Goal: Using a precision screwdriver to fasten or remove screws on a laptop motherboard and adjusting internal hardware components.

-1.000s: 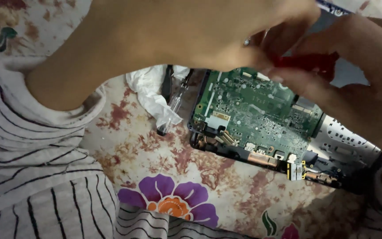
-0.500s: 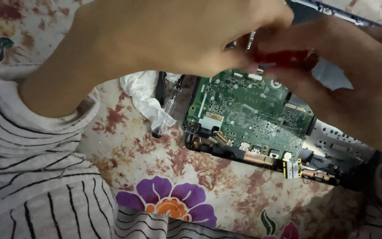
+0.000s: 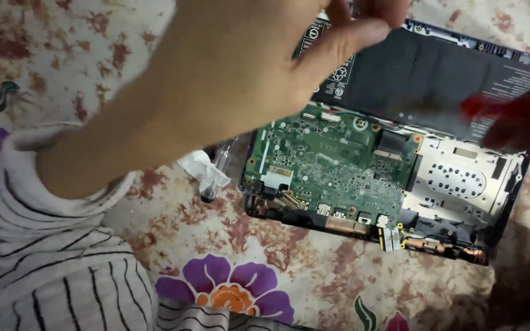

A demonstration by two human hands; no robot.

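A cloth [image 3: 124, 37] printed with rust blotches and purple flowers covers the surface; on it lies an opened laptop [image 3: 400, 165], its underside up, green board and black battery showing; just left of it lie a crumpled white tissue [image 3: 203, 171] and a small clear tube [image 3: 219, 168].

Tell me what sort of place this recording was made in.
Probably a home, not a workshop: the opened laptop with its bare green circuit board lies on a flowered cloth, like a bedsheet or tablecloth, with no bench or tool rack in view.
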